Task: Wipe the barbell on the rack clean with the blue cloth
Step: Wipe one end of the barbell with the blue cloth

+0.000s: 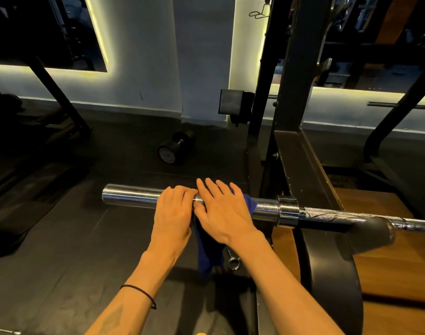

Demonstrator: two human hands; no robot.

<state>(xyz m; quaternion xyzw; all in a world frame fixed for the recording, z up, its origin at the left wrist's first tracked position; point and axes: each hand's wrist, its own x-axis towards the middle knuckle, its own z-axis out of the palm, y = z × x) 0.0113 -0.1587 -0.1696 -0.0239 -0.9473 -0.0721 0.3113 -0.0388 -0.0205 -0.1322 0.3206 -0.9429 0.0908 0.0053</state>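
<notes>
A chrome barbell [129, 197] lies across the black rack [286, 97], its bare sleeve pointing left and its thinner shaft running off to the right past a collar [288, 210]. A blue cloth [207, 252] is draped over the sleeve and hangs down below it. My left hand [174, 213] curls over the sleeve just left of the cloth. My right hand [222, 209] lies flat on the cloth with fingers spread, pressing it against the bar.
A black dumbbell [175, 148] lies on the dark rubber floor behind the bar. A metal spring clip [233, 259] hangs below the sleeve. A large black weight plate [332, 286] stands at the lower right on a wooden platform [385, 262]. A white wall with lit mirrors is behind.
</notes>
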